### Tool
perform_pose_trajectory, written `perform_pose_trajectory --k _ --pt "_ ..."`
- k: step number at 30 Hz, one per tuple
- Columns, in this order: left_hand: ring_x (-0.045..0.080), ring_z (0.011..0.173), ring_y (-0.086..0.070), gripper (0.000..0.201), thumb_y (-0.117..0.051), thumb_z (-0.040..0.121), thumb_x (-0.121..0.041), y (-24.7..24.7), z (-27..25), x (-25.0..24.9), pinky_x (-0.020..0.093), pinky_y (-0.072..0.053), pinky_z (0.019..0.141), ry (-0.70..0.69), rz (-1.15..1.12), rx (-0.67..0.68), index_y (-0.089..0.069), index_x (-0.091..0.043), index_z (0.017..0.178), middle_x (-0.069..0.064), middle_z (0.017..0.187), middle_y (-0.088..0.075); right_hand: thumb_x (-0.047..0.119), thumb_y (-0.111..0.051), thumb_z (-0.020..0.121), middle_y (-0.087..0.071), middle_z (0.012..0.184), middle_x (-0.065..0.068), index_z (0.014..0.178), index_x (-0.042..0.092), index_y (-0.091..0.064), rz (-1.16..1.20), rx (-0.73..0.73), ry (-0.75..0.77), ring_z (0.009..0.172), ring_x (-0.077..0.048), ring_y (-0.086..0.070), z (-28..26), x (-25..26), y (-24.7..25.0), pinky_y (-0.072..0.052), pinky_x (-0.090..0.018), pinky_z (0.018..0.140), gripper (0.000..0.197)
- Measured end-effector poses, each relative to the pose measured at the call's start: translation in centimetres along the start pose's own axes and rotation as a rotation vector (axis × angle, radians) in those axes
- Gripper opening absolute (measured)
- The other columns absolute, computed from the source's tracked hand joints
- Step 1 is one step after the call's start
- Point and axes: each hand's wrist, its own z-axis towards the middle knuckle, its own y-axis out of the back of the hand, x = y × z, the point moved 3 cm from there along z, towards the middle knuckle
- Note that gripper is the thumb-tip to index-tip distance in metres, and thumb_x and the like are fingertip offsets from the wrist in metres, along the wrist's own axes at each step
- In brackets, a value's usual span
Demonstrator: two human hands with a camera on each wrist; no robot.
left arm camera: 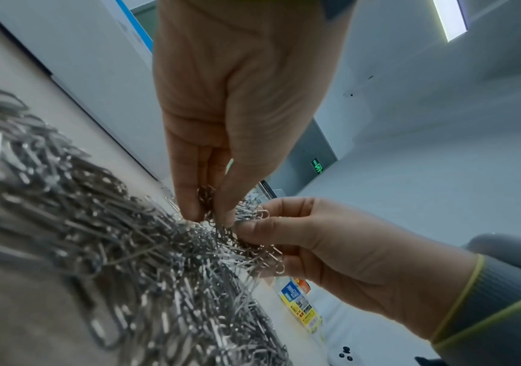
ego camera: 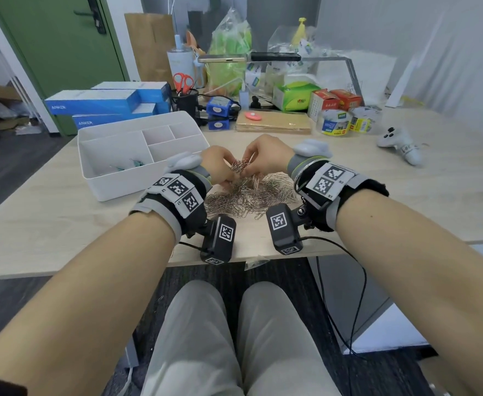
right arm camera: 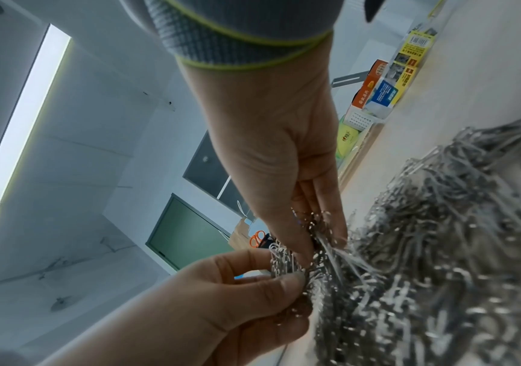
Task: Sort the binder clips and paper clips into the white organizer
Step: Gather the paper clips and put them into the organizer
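Observation:
A big pile of silver paper clips [ego camera: 249, 195] lies on the wooden table in front of me. Both hands meet above its far edge. My left hand [ego camera: 229, 180] and right hand [ego camera: 247, 167] each pinch the same tangled bunch of paper clips [ego camera: 239, 165], lifted slightly off the pile. In the left wrist view, the left hand [left arm camera: 209, 215] pinches the bunch from above and the right hand [left arm camera: 253, 237] grips it from the side. The right wrist view has the right hand [right arm camera: 322, 245] above and the left hand [right arm camera: 297, 279] below. The white organizer [ego camera: 120, 184] stands to the left, with teal binder clips [ego camera: 137, 162] in its large compartment.
Blue boxes [ego camera: 97, 102] and a mesh pen cup with scissors [ego camera: 184, 101] stand behind the organizer. Tape rolls [ego camera: 334, 121] and a white controller [ego camera: 400, 144] lie at the far right. A small plastic bag [ego camera: 256, 261] hangs at the table's front edge.

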Motion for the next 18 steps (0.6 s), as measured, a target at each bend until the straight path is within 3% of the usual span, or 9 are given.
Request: perform_pose_trajectory --k 1,3,7,12,15,18 --pt "0.012 0.047 -0.062 0.043 -0.073 0.079 -0.003 0.2 -0.1 -0.1 0.029 -0.058 0.065 0.0 -0.018 -0.001 -0.057 -0.001 0.119 0.014 0.095 -0.065 0.013 -0.082 0.069 -0.067 0.077 -0.009 0.086 0.013 -0.066 0.017 -0.001 0.001 0.052 -0.014 -0.06 0.0 0.1 0.1 -0.053 -0.024 0.053 0.023" --pt "0.016 0.055 -0.061 0.038 -0.073 0.079 -0.002 0.7 -0.2 -0.4 0.024 -0.058 0.058 0.005 -0.051 0.001 -0.058 -0.001 0.115 0.012 0.085 -0.064 0.009 -0.081 0.07 -0.064 0.072 -0.007 0.085 0.012 -0.064 0.054 0.001 -0.004 0.052 -0.013 -0.06 0.2 0.4 0.6 -0.056 -0.023 0.052 0.023" --pt "0.016 0.056 -0.06 0.025 -0.071 0.081 -0.002 2.1 -0.6 -0.8 0.015 -0.054 0.043 0.004 -0.092 0.001 -0.058 -0.007 0.102 0.007 0.071 -0.062 0.008 -0.079 0.073 -0.063 0.066 -0.003 0.085 0.008 -0.062 0.096 0.004 0.009 0.044 -0.008 -0.061 0.6 1.8 1.4 -0.055 -0.016 0.046 0.02" --pt "0.015 0.059 -0.062 0.021 -0.069 0.082 -0.001 4.6 -0.3 -0.4 0.02 -0.056 0.057 -0.006 -0.106 -0.047 -0.06 -0.005 0.1 0.012 0.08 -0.065 0.009 -0.079 0.073 -0.068 0.075 -0.011 0.081 0.004 -0.066 0.106 -0.007 0.067 0.055 -0.015 -0.064 2.0 4.5 1.7 -0.061 -0.028 0.059 0.016" --pt "0.02 0.064 -0.059 0.018 -0.066 0.083 0.004 6.5 -0.1 -0.3 0.017 -0.054 0.053 0.007 -0.128 -0.071 -0.061 0.0 0.1 0.011 0.075 -0.06 0.009 -0.078 0.074 -0.069 0.081 -0.015 0.083 0.005 -0.067 0.126 -0.025 0.108 0.059 -0.018 -0.066 3.0 6.5 1.8 -0.062 -0.031 0.064 0.015" --pt "0.018 0.063 -0.053 0.011 -0.059 0.087 0.005 8.6 0.1 -0.3 0.008 -0.047 0.041 0.05 -0.112 -0.08 -0.055 -0.006 0.085 0.005 0.07 -0.053 0.009 -0.077 0.074 -0.072 0.088 -0.018 0.081 0.008 -0.067 0.127 -0.047 0.149 0.078 -0.03 -0.072 4.3 8.6 1.7 -0.061 -0.039 0.076 0.011"
